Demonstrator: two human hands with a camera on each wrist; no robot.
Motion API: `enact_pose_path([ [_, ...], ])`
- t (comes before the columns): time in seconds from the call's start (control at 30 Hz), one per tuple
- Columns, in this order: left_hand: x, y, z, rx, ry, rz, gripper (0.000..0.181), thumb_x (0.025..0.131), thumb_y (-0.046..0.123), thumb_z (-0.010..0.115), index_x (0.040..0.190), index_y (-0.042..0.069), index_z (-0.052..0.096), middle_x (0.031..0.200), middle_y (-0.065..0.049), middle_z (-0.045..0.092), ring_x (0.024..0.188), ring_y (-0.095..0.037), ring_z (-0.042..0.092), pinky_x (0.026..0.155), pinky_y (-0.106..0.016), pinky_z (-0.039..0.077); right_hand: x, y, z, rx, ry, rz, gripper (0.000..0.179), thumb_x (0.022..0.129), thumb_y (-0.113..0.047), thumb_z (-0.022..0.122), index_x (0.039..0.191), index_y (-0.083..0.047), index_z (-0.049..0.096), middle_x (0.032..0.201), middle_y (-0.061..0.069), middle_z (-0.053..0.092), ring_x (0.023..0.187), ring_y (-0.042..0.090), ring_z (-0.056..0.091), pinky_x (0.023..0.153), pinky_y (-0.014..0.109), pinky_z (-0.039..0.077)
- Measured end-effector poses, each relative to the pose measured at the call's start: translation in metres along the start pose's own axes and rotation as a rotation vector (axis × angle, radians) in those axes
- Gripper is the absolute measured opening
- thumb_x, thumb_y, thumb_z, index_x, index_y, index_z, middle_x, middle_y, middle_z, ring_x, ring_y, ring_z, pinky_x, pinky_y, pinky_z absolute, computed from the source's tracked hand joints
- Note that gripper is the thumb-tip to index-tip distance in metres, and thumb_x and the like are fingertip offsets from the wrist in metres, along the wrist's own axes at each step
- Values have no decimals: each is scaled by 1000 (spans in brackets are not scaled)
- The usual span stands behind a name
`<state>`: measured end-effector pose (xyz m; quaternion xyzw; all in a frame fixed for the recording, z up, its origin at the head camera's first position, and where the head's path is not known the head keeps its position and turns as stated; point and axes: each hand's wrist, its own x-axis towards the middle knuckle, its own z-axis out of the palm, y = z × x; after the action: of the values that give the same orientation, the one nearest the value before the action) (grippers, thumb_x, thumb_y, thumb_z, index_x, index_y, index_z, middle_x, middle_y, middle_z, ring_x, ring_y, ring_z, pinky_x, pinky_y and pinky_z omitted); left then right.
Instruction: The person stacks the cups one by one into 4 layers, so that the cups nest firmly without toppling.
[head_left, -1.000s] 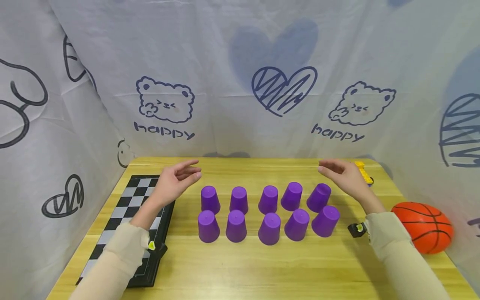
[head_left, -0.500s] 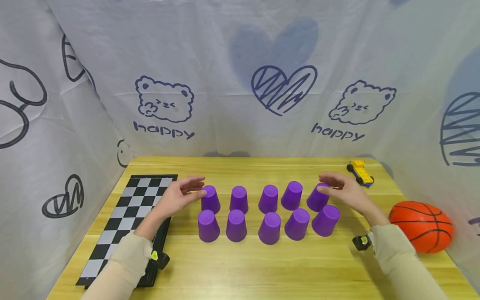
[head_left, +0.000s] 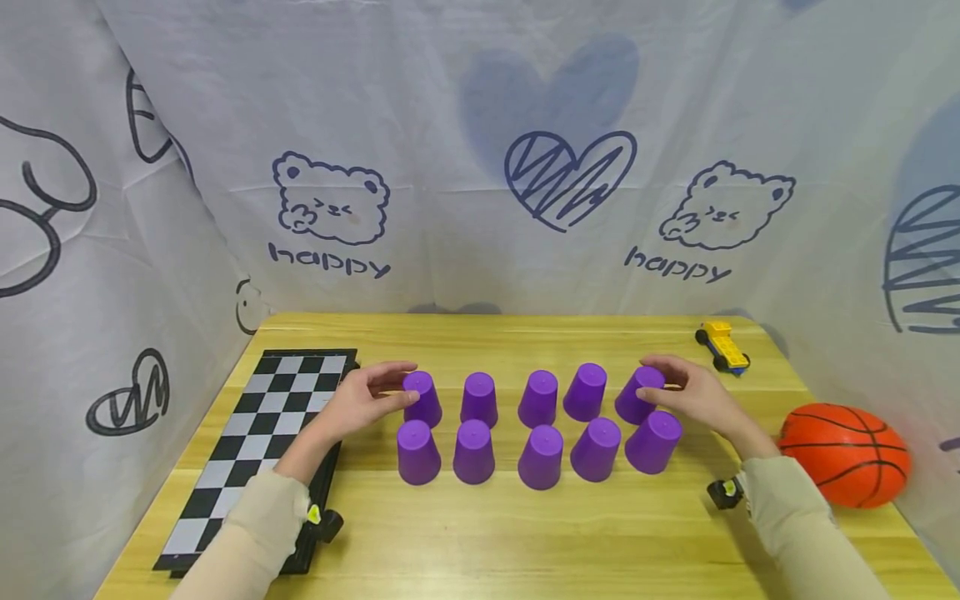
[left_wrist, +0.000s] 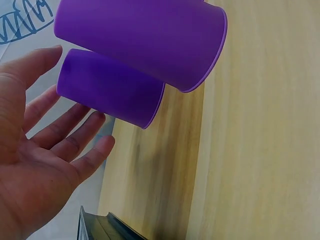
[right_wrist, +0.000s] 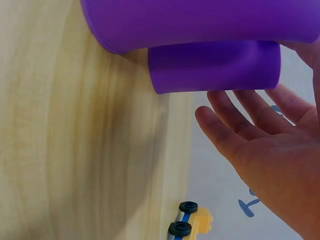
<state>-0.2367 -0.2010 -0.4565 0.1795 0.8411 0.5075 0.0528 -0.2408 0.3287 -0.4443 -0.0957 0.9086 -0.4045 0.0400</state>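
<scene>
Upside-down purple cups stand in two rows on the table. My left hand (head_left: 365, 398) is at the back row's leftmost cup (head_left: 424, 402), its thumb on the near side and its fingers spread along the far side. In the left wrist view that cup (left_wrist: 110, 87) sits just beyond the thumb tip and loosely bent fingers (left_wrist: 82, 137). At the other end, my right hand (head_left: 693, 395) surrounds the back row's rightmost cup (head_left: 637, 402) in the same loose way. The right wrist view has the fingers (right_wrist: 225, 127) right at that cup's side (right_wrist: 215, 67); the thumb is mostly hidden.
A folding checkerboard (head_left: 247, 442) lies on the left beside the left forearm. An orange basketball (head_left: 847, 454) sits at the right behind the right sleeve, and a yellow toy truck (head_left: 722, 346) stands at the back right. A printed curtain (head_left: 465, 250) hangs behind the table (head_left: 480, 542).
Both hands have come down from above the table's back part and inward to the outer back-row cups. The toy truck and more of the checkerboard are uncovered. The cups stand where they were.
</scene>
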Motion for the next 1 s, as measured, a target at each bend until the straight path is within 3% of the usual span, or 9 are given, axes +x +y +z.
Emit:
enact_pose_path([
  [0.4, 2, -3, 2, 21, 3, -11, 56, 97, 24, 78, 145, 2, 60, 133, -17, 72, 124, -35, 69, 106, -47, 58, -1, 3, -1, -7, -5, 53, 58, 95, -39, 79, 138, -4, 61, 131, 18, 71, 122, 33, 67, 89, 21, 54],
  [0.63, 3, -3, 1, 22, -1, -20, 58, 96, 24, 78, 146, 1, 59, 134, -18, 72, 125, -35, 69, 106, -49, 58, 2, -2, -5, -26, -5, 24, 58, 95, -38, 79, 138, -3, 62, 130, 19, 71, 121, 33, 66, 92, 29, 55],
  [0.83, 4, 0, 1, 32, -3, -39, 61, 96, 27, 79, 149, 4, 57, 137, -17, 70, 127, -35, 68, 109, -53, 55, 13, -20, -22, -86, 24, 15, 67, 94, -46, 78, 144, -7, 59, 137, 18, 68, 130, 38, 61, 106, 51, 52],
  [1.0, 6, 1, 2, 32, -15, -34, 60, 96, 28, 79, 148, 5, 58, 136, -16, 71, 127, -35, 68, 109, -53, 55, 34, -46, -34, -86, 29, -26, 65, 94, -47, 79, 142, -7, 61, 136, 18, 68, 131, 37, 60, 108, 55, 50],
])
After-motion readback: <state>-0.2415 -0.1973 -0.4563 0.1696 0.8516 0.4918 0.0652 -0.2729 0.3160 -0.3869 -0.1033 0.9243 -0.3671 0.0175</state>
